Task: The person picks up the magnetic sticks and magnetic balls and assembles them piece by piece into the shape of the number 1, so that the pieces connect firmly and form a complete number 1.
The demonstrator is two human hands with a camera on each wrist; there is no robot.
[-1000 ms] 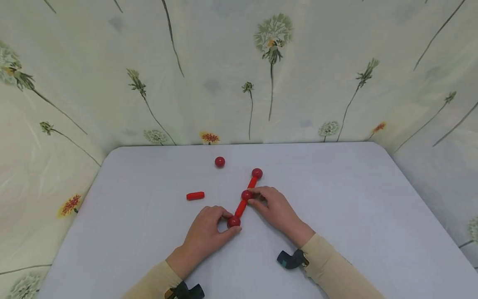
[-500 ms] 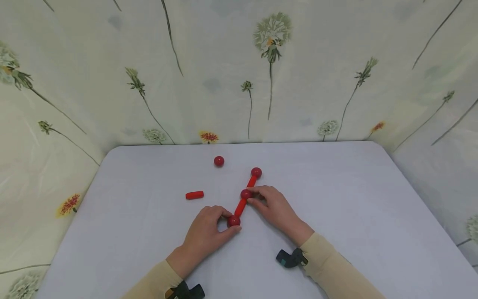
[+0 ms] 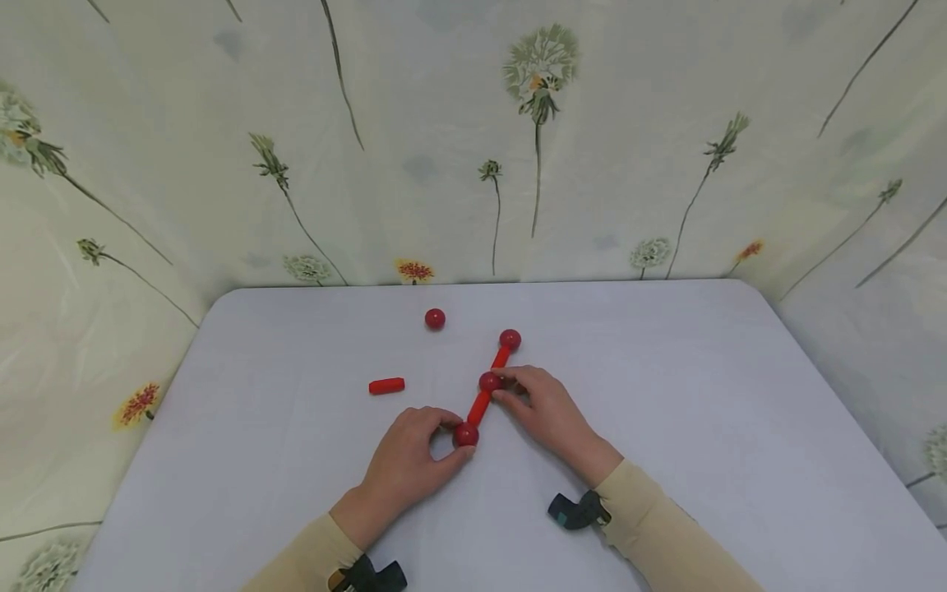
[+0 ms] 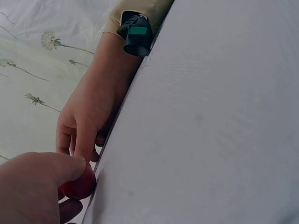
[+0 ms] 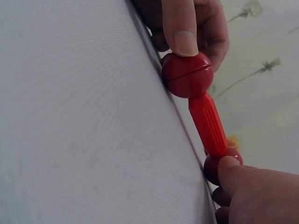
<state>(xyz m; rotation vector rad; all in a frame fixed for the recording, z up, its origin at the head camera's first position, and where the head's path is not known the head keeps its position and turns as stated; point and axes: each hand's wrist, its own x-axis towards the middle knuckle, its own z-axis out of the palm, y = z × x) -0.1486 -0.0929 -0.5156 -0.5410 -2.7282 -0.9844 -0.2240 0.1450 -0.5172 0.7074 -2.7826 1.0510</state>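
Note:
A chain of three dark red balls joined by two red grooved rods lies slantwise on the white table. My left hand pinches the near ball between thumb and fingers. At the middle ball, my right hand grips from the right with thumb and index finger. Between these two balls runs one rod, its grooves plain in the right wrist view. A second rod leads up to the far ball, which no hand touches.
A loose red rod lies left of the chain. A loose red ball rests near the back edge of the white table. A flower-printed curtain hangs behind and at the sides.
The chain has shifted very slightly away and to the right, with both hands keeping hold of the same balls. The loose rod and ball lie where they were.

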